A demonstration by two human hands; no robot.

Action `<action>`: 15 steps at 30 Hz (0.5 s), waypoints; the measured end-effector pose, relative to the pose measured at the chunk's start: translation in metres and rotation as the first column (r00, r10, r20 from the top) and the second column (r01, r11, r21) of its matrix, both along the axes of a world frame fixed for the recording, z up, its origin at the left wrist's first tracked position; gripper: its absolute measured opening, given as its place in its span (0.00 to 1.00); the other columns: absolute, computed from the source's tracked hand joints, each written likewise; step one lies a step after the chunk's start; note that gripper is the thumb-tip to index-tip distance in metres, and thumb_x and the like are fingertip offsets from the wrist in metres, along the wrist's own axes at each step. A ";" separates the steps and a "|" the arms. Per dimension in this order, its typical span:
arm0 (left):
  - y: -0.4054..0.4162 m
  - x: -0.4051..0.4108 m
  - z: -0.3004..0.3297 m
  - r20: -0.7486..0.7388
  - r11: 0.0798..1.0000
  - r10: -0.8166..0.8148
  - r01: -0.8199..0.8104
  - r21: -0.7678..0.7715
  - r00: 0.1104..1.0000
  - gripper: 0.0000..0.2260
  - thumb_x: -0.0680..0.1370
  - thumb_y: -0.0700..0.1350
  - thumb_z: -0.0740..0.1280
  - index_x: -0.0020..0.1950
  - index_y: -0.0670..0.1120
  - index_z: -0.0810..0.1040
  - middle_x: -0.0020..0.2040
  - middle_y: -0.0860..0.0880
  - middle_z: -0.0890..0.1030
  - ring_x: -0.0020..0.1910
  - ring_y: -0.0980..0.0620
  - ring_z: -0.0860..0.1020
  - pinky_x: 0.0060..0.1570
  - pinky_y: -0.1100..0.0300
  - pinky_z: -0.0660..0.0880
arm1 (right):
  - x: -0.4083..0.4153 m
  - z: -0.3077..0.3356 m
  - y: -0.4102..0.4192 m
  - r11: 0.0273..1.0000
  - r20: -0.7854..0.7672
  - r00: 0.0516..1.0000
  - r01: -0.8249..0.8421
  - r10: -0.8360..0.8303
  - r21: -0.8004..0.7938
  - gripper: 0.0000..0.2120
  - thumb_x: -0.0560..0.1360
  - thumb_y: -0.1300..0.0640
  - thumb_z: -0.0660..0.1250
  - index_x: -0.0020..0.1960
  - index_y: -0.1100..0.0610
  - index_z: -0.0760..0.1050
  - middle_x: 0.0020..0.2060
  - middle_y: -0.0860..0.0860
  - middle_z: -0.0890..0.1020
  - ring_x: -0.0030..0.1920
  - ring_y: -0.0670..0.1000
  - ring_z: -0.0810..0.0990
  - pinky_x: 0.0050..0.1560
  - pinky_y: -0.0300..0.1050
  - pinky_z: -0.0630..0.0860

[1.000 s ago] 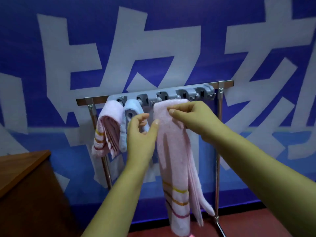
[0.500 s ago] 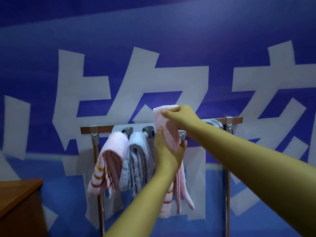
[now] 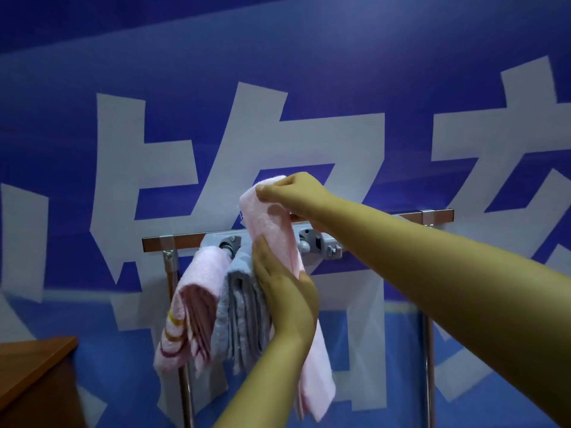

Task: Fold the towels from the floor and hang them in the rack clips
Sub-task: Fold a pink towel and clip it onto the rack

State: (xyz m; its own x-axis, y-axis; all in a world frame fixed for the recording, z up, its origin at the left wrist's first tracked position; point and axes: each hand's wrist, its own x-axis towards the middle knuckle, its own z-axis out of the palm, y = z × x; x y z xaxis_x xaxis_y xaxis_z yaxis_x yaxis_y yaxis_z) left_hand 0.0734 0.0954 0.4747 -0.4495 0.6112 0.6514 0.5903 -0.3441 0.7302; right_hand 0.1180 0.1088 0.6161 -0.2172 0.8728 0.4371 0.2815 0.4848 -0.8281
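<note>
Up at the rack [image 3: 309, 234], the right hand [image 3: 293, 193] pinches the top fold of a pink towel [image 3: 275, 230] above the grey clip strip [image 3: 321, 242], while the left hand [image 3: 284, 291] lies flat with straight fingers against the towel lower down. Just left, a striped pink towel [image 3: 194, 301] and a grey-blue towel [image 3: 241, 316] hang from clips, and a wooden table [image 3: 31, 362] sits at the near left.

Behind my hands, the big blue wall banner [image 3: 340, 57] has huge white Chinese letters [image 3: 309, 143] on it. They are cut off at the edges, so I cannot read them. I see no other words or numbers.
</note>
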 end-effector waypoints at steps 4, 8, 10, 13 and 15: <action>0.005 0.004 0.016 -0.017 1.000 0.018 -0.018 -0.011 1.000 0.37 0.76 0.40 0.65 0.77 0.43 0.44 0.77 0.45 0.50 0.76 0.48 0.51 0.72 0.63 0.45 | -0.001 0.006 0.007 0.999 -0.101 0.994 -0.035 0.031 -0.034 0.11 0.73 0.54 0.68 0.51 0.60 0.78 0.41 0.52 0.79 0.40 0.48 0.79 0.33 0.37 0.76; -0.002 0.001 0.020 0.031 0.995 0.044 -0.046 0.085 0.999 0.38 0.72 0.35 0.68 0.76 0.43 0.50 0.74 0.41 0.58 0.73 0.44 0.57 0.70 0.60 0.52 | -0.002 0.011 0.009 0.989 -0.253 0.963 -0.118 0.092 -0.090 0.13 0.72 0.55 0.71 0.54 0.59 0.79 0.44 0.53 0.82 0.43 0.50 0.80 0.39 0.41 0.76; -0.010 -0.001 0.017 0.033 0.989 0.065 -0.068 0.134 0.997 0.39 0.70 0.32 0.69 0.76 0.43 0.53 0.72 0.40 0.61 0.71 0.43 0.60 0.67 0.58 0.56 | 0.001 0.013 0.009 0.983 -0.285 0.952 -0.148 0.111 -0.110 0.12 0.71 0.55 0.72 0.53 0.59 0.79 0.45 0.54 0.82 0.46 0.52 0.80 0.44 0.45 0.76; -0.017 -0.003 0.016 0.027 0.982 0.093 -0.096 0.164 0.995 0.40 0.68 0.29 0.68 0.75 0.45 0.55 0.70 0.40 0.63 0.68 0.41 0.63 0.65 0.57 0.60 | 0.006 0.012 0.010 0.976 -0.318 0.941 -0.168 0.116 -0.139 0.14 0.70 0.54 0.72 0.53 0.59 0.79 0.42 0.52 0.82 0.45 0.52 0.79 0.44 0.46 0.76; -0.018 -0.004 0.019 0.002 0.975 0.128 -0.126 0.184 0.992 0.40 0.67 0.28 0.67 0.75 0.46 0.56 0.68 0.40 0.64 0.66 0.38 0.66 0.63 0.51 0.66 | 0.009 0.010 0.011 0.972 -0.340 0.933 -0.180 0.118 -0.154 0.15 0.71 0.54 0.71 0.54 0.60 0.80 0.41 0.51 0.81 0.44 0.51 0.78 0.43 0.46 0.76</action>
State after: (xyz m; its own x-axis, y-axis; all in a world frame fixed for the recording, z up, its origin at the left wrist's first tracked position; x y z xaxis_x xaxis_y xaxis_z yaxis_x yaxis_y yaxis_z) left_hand 0.0694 0.0778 0.4938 -0.5088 0.4194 0.7518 0.6445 -0.3934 0.6556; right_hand 0.1274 0.1197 0.6256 -0.2228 0.9119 0.3446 -0.0832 0.3344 -0.9388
